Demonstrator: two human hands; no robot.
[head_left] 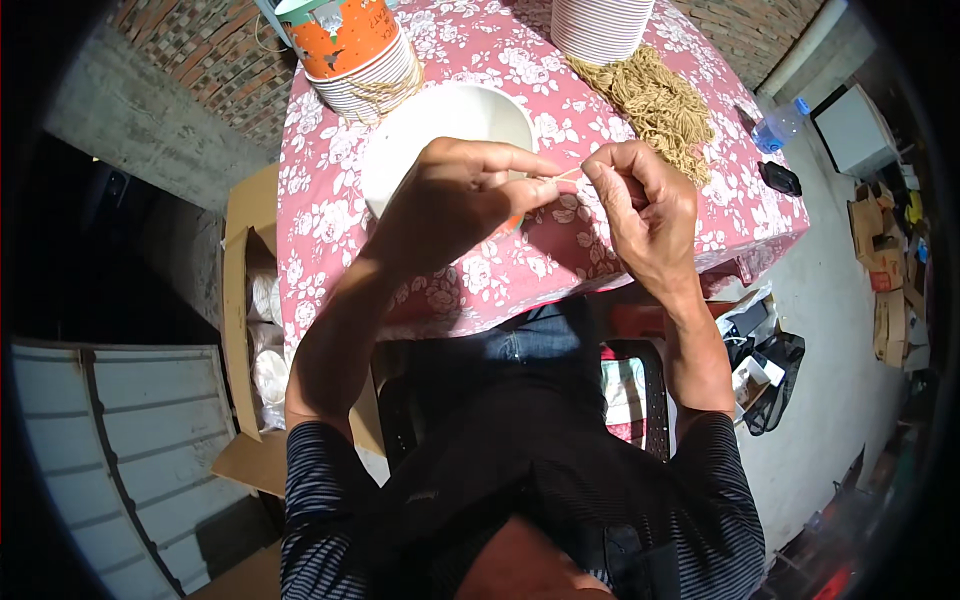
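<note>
A thin, pale string (568, 174) stretches between my hands above the table. My left hand (455, 200) pinches one part of it between thumb and fingers. The fingertips of my right hand (645, 205) are closed on the string a short way to the right. Under and behind my left hand stands a round bucket (480, 108) with a white inside; a bit of orange shows at its near right side, and my hand hides much of it. Farther right lies a heap of tan strings (655, 110), like those in my fingers.
A pink flowered cloth (540, 65) covers the table. At the back left stands a stack of orange buckets (350, 55), at the back a white stack (600, 30). A plastic bottle (780, 125) and a small black case (780, 178) are far right. Left of the table is an open cardboard box (238, 300).
</note>
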